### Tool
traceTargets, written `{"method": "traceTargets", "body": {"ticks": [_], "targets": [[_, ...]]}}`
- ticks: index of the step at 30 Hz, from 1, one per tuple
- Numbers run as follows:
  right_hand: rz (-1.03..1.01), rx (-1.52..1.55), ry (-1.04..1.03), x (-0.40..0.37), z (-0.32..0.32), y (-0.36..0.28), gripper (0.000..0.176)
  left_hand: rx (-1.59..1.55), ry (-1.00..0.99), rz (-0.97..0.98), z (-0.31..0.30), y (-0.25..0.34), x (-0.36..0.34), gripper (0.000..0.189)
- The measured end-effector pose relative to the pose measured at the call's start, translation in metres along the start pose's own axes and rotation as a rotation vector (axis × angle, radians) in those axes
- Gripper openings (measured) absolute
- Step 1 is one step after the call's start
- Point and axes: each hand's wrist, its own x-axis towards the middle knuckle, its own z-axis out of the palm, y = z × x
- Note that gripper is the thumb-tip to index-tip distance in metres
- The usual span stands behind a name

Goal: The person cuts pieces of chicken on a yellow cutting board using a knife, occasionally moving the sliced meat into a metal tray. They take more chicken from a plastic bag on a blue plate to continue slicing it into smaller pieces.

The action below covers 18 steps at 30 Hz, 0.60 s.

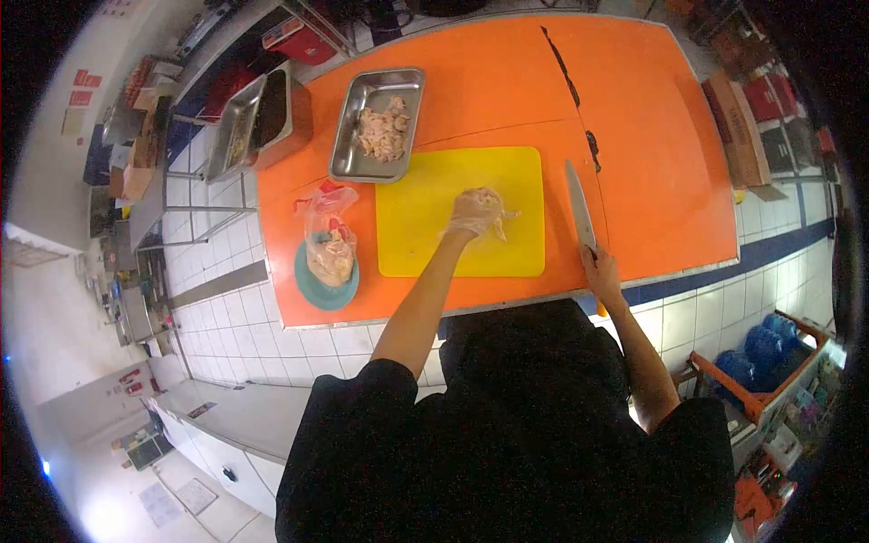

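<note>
My left hand (475,215), in a thin clear glove, is closed on pale raw meat (500,226) on the yellow cutting board (416,244). My right hand (600,271) grips the black handle of a long knife (579,204). The blade points away from me, over the orange table (652,199) to the right of the board. Cut meat pieces (384,132) lie in a metal tray (341,154) behind the board's left corner. To the board's left, a plastic bag of meat (330,258) rests in a blue bowl (315,294).
Deep metal containers (288,113) stand at the table's left edge. Cardboard boxes (738,131) are beyond the right edge. At the lower right, an orange-framed rack (733,389) holds large blue bottles (769,348). A dark crack runs across the tabletop.
</note>
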Motion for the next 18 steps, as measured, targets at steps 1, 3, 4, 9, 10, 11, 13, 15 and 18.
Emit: {"method": "traceTargets", "body": {"ticks": [1, 3, 4, 9, 10, 11, 13, 15, 18], "targets": [[-0.011, 0.0, -0.002, 0.001, 0.001, 0.002, 0.03, 0.001, 0.011, 0.0, -0.011, 0.001, 0.001, 0.023], [-0.037, -0.012, 0.045, 0.002, 0.005, 0.006, 0.03, -0.319, 0.023, -0.04, -0.04, 0.003, 0.002, 0.016], [-0.039, -0.011, 0.044, 0.002, 0.005, 0.005, 0.03, -0.362, 0.061, -0.001, -0.057, 0.004, 0.007, 0.014], [-0.023, -0.078, 0.046, 0.004, 0.008, 0.012, 0.033, -0.227, 0.262, 0.157, -0.171, 0.031, 0.034, 0.016], [-0.014, -0.081, 0.047, 0.004, 0.009, 0.013, 0.033, -0.112, 0.282, -0.002, -0.19, 0.073, 0.022, 0.021], [-0.086, -0.046, 0.083, 0.003, 0.01, 0.013, 0.033, 0.004, 0.293, -0.161, -0.201, 0.103, 0.011, 0.026], [-0.142, -0.018, 0.124, 0.003, 0.009, 0.019, 0.033, 0.404, 0.289, -0.042, -0.22, 0.067, 0.032, 0.035], [-0.038, -0.083, 0.072, 0.007, 0.015, 0.03, 0.033, 0.805, 0.285, 0.098, -0.209, 0.049, 0.041, 0.045], [-0.01, -0.059, 0.058, 0.003, 0.007, 0.013, 0.034, 0.776, 0.269, 0.108, -0.153, 0.015, 0.041, 0.057]]}}
